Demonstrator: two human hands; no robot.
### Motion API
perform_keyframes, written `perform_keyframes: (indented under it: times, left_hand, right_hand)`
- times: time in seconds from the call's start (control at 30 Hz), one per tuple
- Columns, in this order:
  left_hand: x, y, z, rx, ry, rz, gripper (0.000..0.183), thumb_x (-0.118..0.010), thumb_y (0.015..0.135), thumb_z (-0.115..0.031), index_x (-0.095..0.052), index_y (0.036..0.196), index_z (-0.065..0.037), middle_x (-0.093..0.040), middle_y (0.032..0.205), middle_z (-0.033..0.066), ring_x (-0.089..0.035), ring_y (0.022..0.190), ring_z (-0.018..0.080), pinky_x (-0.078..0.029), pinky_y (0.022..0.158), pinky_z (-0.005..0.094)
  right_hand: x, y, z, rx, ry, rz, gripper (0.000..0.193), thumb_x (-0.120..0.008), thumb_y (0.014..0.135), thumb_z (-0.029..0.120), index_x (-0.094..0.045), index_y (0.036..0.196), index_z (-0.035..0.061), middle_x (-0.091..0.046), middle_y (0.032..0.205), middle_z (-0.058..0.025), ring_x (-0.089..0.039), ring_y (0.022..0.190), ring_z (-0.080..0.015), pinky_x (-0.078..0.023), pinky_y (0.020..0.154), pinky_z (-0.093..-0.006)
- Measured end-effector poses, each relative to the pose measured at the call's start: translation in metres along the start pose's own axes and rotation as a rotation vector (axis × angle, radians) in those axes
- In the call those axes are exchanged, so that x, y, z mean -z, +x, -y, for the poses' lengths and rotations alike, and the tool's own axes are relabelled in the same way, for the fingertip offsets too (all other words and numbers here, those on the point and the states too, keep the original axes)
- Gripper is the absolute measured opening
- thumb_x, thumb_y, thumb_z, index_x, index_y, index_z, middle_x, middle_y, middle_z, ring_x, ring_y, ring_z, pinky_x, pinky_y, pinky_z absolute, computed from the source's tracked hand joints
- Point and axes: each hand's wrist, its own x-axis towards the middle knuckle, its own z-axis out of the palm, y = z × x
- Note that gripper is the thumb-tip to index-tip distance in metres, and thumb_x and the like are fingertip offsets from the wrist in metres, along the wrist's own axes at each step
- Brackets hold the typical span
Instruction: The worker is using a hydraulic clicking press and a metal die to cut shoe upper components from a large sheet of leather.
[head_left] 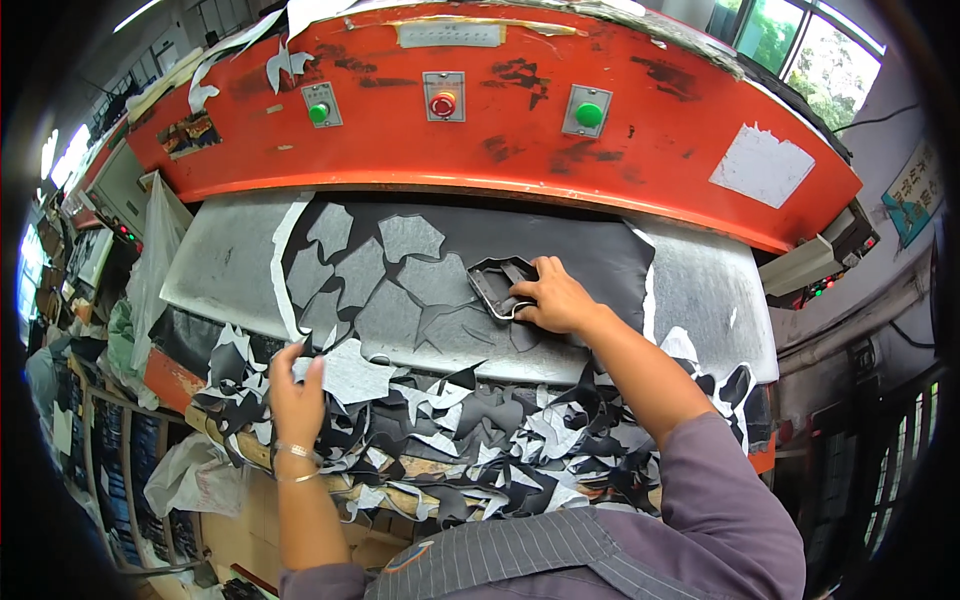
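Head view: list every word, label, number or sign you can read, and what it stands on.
None can be quoted:
Pale strip on the red machine: marks too small.
Left green-button plate: too small.
Red-button plate: too small.
Right green-button plate: too small.
Wall sign, right: slanted characters, not clear enough.
Apron patch: blurred.

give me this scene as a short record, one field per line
right hand: grips hollow metal frame by its right side
left hand: beside pale piece, contact unclear
dark sheet: grey angular shapes in its left part
scraps: black, grey and white, heaped in front
red panel: two green buttons, one red button
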Motion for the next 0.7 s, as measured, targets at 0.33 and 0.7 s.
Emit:
perform_keyframes:
  times: [0.33, 0.7]
  left_hand:
    - [-0.192, 0.071, -0.043, -0.206, -0.133, 0.661, 0.053, -0.057, 0.088, -0.017, -0.039, 0.136, -0.005, -0.058, 0.13, 0.0118, -0.06, 0.106, 0.0273, -0.045, 0.09, 0.0374]
    - [-0.223, 0.084, -0.034, -0.381, -0.241, 0.541, 0.064, -0.046, 0.085, -0.004, -0.025, 0.145, 0.0, -0.058, 0.127, 0.0152, -0.048, 0.123, 0.0333, -0.03, 0.109, 0.043]
  right_hand:
    - [-0.019, 0.021, -0.003, -0.027, 0.009, -0.094, 0.042, -0.074, 0.077, 0.029, -0.066, 0.118, 0.0233, -0.044, 0.135, -0.0207, -0.042, 0.12, -0.0363, -0.039, 0.102, -0.0404]
    - [0.009, 0.088, 0.026, 0.381, -0.45, -0.185, 0.035, -0.062, 0.083, 0.02, -0.063, 0.117, 0.0163, -0.052, 0.132, -0.0099, -0.05, 0.121, -0.0275, -0.041, 0.099, -0.0405]
